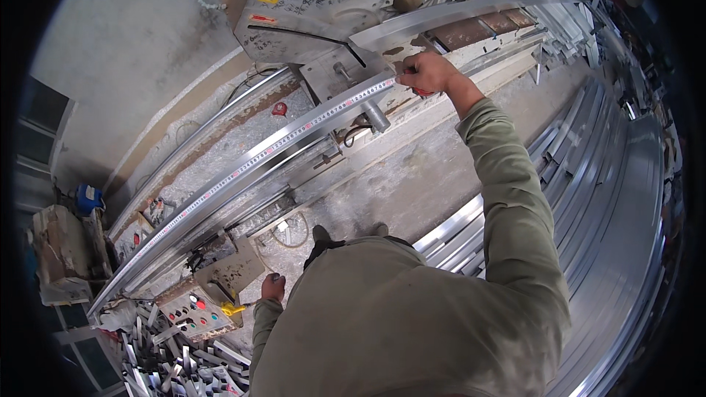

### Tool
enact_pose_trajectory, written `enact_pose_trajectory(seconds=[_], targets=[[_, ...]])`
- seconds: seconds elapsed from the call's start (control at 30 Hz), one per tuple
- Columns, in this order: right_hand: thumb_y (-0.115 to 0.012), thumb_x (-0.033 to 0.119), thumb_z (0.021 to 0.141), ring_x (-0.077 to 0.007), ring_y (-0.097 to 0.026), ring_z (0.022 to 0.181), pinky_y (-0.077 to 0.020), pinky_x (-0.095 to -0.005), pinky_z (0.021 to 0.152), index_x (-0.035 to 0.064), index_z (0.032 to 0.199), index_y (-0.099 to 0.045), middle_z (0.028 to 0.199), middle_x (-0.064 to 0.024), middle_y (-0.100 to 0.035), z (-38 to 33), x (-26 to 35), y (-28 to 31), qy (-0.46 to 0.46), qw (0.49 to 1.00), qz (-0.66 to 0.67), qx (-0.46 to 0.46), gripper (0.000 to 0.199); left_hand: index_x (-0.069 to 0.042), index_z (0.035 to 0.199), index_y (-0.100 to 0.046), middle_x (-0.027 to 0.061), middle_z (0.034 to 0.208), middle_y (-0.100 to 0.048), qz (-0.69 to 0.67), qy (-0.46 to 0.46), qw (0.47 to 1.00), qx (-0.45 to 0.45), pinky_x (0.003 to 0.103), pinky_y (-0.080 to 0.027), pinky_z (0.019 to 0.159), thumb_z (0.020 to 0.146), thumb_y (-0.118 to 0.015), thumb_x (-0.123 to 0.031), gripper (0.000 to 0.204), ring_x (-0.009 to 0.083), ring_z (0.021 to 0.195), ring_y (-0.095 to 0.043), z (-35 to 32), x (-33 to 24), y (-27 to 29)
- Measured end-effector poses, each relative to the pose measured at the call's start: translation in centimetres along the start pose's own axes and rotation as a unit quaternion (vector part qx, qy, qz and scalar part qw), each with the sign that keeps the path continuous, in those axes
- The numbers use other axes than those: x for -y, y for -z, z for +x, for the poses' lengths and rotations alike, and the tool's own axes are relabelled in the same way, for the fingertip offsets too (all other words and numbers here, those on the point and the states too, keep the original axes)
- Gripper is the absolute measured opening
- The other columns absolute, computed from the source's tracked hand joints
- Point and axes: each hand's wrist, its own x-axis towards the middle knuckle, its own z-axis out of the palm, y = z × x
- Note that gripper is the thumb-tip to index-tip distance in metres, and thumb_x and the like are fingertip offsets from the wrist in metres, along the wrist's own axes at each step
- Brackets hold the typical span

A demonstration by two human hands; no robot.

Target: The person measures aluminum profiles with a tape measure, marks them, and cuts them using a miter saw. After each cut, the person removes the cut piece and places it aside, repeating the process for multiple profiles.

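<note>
A white tape measure blade (272,150) is stretched along a long silvery metal profile (213,206), which runs from the lower left up to the centre. My right hand (429,72) is closed at the blade's upper right end, its fingers pinching there. A small red piece (421,92) shows just under that hand. Lower down, beside the control panel, my left hand (273,287) is closed; a small dark spot shows at its top, and what it holds, if anything, cannot be made out.
A cutting machine with a slotted metal guard (309,29) stands beyond the profile. The control panel (195,310) has coloured buttons. Offcuts (184,367) are heaped at lower left. Long profiles (588,176) lie stacked on the right. A red object (279,109) rests on the machine bed.
</note>
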Motion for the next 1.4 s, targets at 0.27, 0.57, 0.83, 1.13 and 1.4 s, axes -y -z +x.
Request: enact_pose_trajectory(seconds=[0.27,0.57,0.83,1.13,1.4], targets=[[-0.077,0.056,0.089,-0.0385,-0.074,0.104,-0.0578,-0.047,0.093,0.0125,0.106,-0.08,0.105,-0.017,-0.079,0.0,-1.1,-1.1,0.003,1.0,-0.006,-0.031,0.047,0.006,0.117,-0.073,0.0254,0.109,-0.079,-0.01,-0.003,0.999,-0.037,0.043,-0.059,0.094,0.094,-0.073,-0.032,0.044,0.037,0.104,-0.077,0.6,-1.3,0.2],[-0.076,0.055,0.092,-0.0399,-0.074,0.098,-0.0573,-0.0497,0.086,0.0109,0.095,-0.075,0.096,-0.0155,-0.077,-0.4,-0.7,-1.5,-0.005,0.999,-0.021,-0.045,0.044,0.007,0.123,-0.073,0.026,0.109,-0.079,0.005,-0.025,1.0,0.008,0.042,-0.059,0.093,0.091,-0.075,-0.035,0.053,0.0361,0.106,-0.077,1.0,-0.5,0.5],[-0.075,0.054,0.092,-0.0383,-0.074,0.103,-0.0577,-0.0502,0.089,0.0104,0.096,-0.076,0.097,-0.0146,-0.078,-0.6,-0.1,-1.6,-0.02,0.999,-0.015,-0.044,0.043,0.005,0.122,-0.075,0.025,0.114,-0.079,0.018,-0.004,0.999,-0.03,0.042,-0.059,0.096,0.091,-0.077,-0.035,0.051,0.0345,0.107,-0.077,1.3,3.9,-0.9],[-0.075,0.053,0.092,-0.0393,-0.073,0.104,-0.0571,-0.0506,0.09,0.0103,0.096,-0.076,0.1,-0.017,-0.078,0.2,-0.8,-2.9,-0.02,0.998,-0.013,-0.05,0.042,0.004,0.12,-0.076,0.0224,0.112,-0.079,0.005,0.0,1.0,-0.024,0.042,-0.059,0.095,0.093,-0.078,-0.033,0.046,0.0333,0.107,-0.077,1.9,7.2,-1.9],[-0.075,0.052,0.092,-0.0399,-0.073,0.103,-0.0569,-0.0506,0.088,0.0098,0.097,-0.076,0.099,-0.0174,-0.077,0.3,-1.4,-3.1,-0.012,0.999,-0.005,-0.052,0.042,0.003,0.119,-0.076,0.0209,0.11,-0.08,0.022,-0.033,0.999,-0.023,0.041,-0.06,0.093,0.095,-0.081,-0.038,0.048,0.0303,0.106,-0.078,2.3,7.7,-2.5]])
